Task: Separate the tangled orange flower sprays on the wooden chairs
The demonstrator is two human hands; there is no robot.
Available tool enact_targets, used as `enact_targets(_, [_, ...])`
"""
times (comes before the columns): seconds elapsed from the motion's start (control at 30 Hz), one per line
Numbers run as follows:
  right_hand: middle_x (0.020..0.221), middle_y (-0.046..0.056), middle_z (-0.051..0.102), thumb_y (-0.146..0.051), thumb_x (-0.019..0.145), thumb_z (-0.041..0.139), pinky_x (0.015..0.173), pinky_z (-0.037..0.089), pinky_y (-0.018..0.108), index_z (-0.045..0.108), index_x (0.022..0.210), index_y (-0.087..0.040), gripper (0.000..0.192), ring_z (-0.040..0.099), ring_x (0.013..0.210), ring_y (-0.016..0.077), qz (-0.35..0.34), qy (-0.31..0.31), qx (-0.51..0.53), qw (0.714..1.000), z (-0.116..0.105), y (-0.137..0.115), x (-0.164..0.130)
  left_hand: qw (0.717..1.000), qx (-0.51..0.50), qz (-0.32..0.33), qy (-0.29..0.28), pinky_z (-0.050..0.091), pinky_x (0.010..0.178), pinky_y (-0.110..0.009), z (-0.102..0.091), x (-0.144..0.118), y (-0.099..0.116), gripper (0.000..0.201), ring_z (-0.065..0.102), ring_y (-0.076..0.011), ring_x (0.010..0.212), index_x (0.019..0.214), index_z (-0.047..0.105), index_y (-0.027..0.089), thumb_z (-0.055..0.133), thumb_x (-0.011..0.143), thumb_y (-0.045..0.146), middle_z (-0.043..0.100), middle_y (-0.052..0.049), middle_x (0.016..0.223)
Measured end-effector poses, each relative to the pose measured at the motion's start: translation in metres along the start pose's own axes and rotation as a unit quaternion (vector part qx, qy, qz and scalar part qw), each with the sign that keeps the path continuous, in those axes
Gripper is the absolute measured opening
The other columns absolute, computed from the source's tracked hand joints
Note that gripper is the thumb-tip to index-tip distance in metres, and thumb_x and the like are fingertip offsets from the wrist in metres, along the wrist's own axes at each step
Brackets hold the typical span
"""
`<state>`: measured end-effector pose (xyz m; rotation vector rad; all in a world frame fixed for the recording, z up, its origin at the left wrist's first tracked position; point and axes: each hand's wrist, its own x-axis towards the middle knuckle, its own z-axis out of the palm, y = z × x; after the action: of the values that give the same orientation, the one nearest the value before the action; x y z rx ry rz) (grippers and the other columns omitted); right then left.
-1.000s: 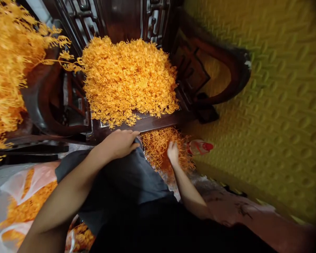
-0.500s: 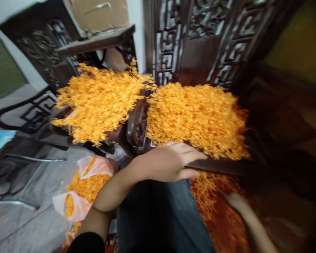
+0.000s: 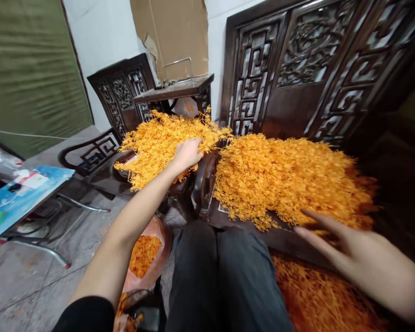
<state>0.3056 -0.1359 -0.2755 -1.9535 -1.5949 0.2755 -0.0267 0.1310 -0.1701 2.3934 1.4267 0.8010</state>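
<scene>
Two orange heaps lie on dark carved seats ahead of the person: the left heap (image 3: 162, 147) on a smaller chair (image 3: 100, 152), the right heap (image 3: 290, 180) on a wide bench (image 3: 280, 237). Half a second ago the left hand (image 3: 187, 154) lay flat on the bench edge by the knee; now the arm is stretched out and the hand rests on the near right side of the left heap, fingers curled down into the sprigs. Whether they pinch any I cannot tell, since the fingertips are sunk out of sight. The right hand (image 3: 335, 237), then a low blur over the floor pile (image 3: 318, 295), is now raised beside the front edge of the right heap, fingers spread and straight, holding nothing. The view has also tipped upward, so more of the wall shows.

Motion smears the right hand, and its forearm is cut off at the frame's right edge. The bench's right end sinks into shadow.

Both heaps are thin, branching, plastic-looking sprigs, tangled and bristly. Seat backs are glossy dark wood with fretwork and carved panels. A thin translucent bag (image 3: 148, 253) of the same orange stuff sits on the grey floor by the left knee. Torn cardboard (image 3: 173, 32) leans on the white wall, beside a ribbed green panel (image 3: 27, 69).
</scene>
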Motion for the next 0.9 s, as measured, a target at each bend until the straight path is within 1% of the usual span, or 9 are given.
enact_targets(0.07, [0.084,0.013,0.078,-0.082,0.074,0.051,0.072,0.053,0.058,0.072,0.108,-0.044,0.055,0.071,0.067,0.0373,-0.064,0.006,0.020,0.998,-0.013,-0.058,0.027,0.999,0.000,-0.015,0.030,0.034,0.120,-0.051,-0.006,0.007,-0.001,0.038,0.058,-0.0371,0.128,0.116,0.073,0.011,0.071,0.078,0.017,0.070,-0.018,0.124])
enact_targets(0.13, [0.096,0.011,0.079,-0.075,0.082,0.049,0.078,0.054,0.058,0.074,0.111,-0.036,0.055,0.072,0.073,0.0344,-0.137,0.010,0.017,0.990,-0.017,-0.108,0.056,0.996,-0.045,-0.021,0.079,0.039,0.116,-0.045,-0.019,0.011,-0.003,0.035,0.062,-0.0330,0.123,0.114,0.073,0.008,0.067,0.082,0.022,0.072,-0.016,0.122])
enact_targets(0.3, [0.105,0.011,0.074,-0.043,0.093,0.058,0.092,0.053,0.052,0.076,0.109,-0.024,0.031,0.069,0.096,0.0316,-0.260,0.026,0.068,0.963,0.013,-0.182,0.132,0.954,-0.215,-0.103,0.185,0.039,0.117,-0.042,-0.047,0.018,-0.017,0.051,0.061,-0.0278,0.128,0.127,0.066,0.007,0.067,0.083,0.033,0.068,-0.017,0.134])
enact_targets(0.37, [0.107,0.012,0.072,-0.032,0.091,0.061,0.096,0.052,0.051,0.074,0.114,-0.019,0.029,0.067,0.100,0.0304,-0.288,0.032,0.117,0.950,0.028,-0.203,0.158,0.938,-0.274,-0.116,0.176,0.039,0.117,-0.042,-0.051,0.017,-0.023,0.057,0.060,-0.0278,0.129,0.130,0.064,0.006,0.068,0.079,0.031,0.066,-0.018,0.137])
enact_targets(0.5, [0.117,0.012,0.068,-0.020,0.088,0.062,0.098,0.053,0.049,0.069,0.122,-0.018,0.035,0.067,0.096,0.0247,-0.291,0.033,0.232,0.928,0.054,-0.243,0.196,0.938,-0.339,-0.032,0.061,0.041,0.117,-0.040,-0.055,0.009,-0.025,0.066,0.059,-0.0253,0.132,0.137,0.062,0.013,0.061,0.072,0.020,0.065,-0.010,0.141])
enact_targets(0.63, [0.119,0.010,0.068,-0.013,0.081,0.063,0.088,0.057,0.044,0.063,0.127,-0.018,0.046,0.066,0.087,0.0210,-0.228,0.009,0.348,0.909,0.076,-0.269,0.221,0.963,-0.268,0.031,-0.019,0.029,0.126,-0.044,-0.061,-0.003,-0.024,0.077,0.038,-0.0276,0.151,0.145,0.057,0.025,0.063,0.068,0.017,0.050,-0.002,0.157])
enact_targets(0.73, [0.106,0.009,0.069,-0.021,0.085,0.064,0.075,0.059,0.041,0.068,0.112,-0.017,0.028,0.065,0.082,0.0206,-0.185,-0.018,0.412,0.892,0.083,-0.275,0.233,0.964,-0.259,0.049,-0.039,0.027,0.126,-0.047,-0.062,-0.011,-0.028,0.086,0.031,-0.0307,0.154,0.152,0.046,0.027,0.071,0.071,0.021,0.036,-0.004,0.166])
enact_targets(0.83, [0.092,0.008,0.067,-0.029,0.091,0.057,0.065,0.057,0.037,0.068,0.102,-0.016,0.020,0.065,0.076,0.0200,-0.142,-0.031,0.455,0.878,0.078,-0.265,0.247,0.952,-0.304,0.042,-0.024,0.035,0.120,-0.052,-0.059,-0.018,-0.036,0.091,0.038,-0.0337,0.150,0.158,0.031,0.031,0.076,0.080,0.038,0.031,-0.010,0.168])
enact_targets(0.9, [0.092,0.008,0.065,-0.029,0.093,0.053,0.065,0.056,0.036,0.065,0.107,-0.016,0.023,0.065,0.075,0.0192,-0.131,-0.005,0.459,0.879,0.073,-0.246,0.261,0.948,-0.317,0.022,0.004,0.039,0.117,-0.054,-0.056,-0.020,-0.042,0.094,0.039,-0.0348,0.149,0.159,0.024,0.033,0.076,0.083,0.050,0.032,-0.013,0.167])
